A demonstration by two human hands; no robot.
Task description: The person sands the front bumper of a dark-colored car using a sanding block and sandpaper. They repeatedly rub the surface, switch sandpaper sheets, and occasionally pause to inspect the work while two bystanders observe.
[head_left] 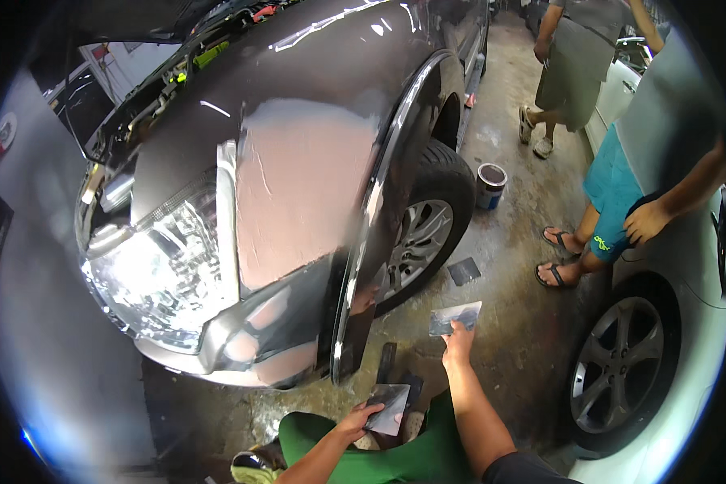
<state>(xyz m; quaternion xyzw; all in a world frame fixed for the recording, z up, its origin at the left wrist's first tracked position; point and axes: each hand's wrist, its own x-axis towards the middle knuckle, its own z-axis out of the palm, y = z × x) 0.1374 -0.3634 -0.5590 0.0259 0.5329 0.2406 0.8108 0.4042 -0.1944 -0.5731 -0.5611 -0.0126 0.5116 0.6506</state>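
Observation:
My left hand (355, 423) is closed on the edge of a flat dark rectangular plate (390, 406), which has pale smears on its lower part. Farther off and to the right, my right hand (458, 342) pinches a thin rectangular filler spreader (452, 319), grey with a pale, coated-looking face. Both tools are apart from each other and from the car. Ahead to the left is a dark car fender (315, 89) with a broad patch of pinkish filler (302, 194). Smaller pinkish patches (286, 365) mark the bumper below the headlight (161, 270).
The car's front wheel (423, 234) stands right of the patch, with a can (490, 185) and a dark flat sheet (464, 272) on the floor nearby. A person in teal shorts (613, 177) stands at right beside a light-coloured car (694, 323); another person (573, 73) is farther back.

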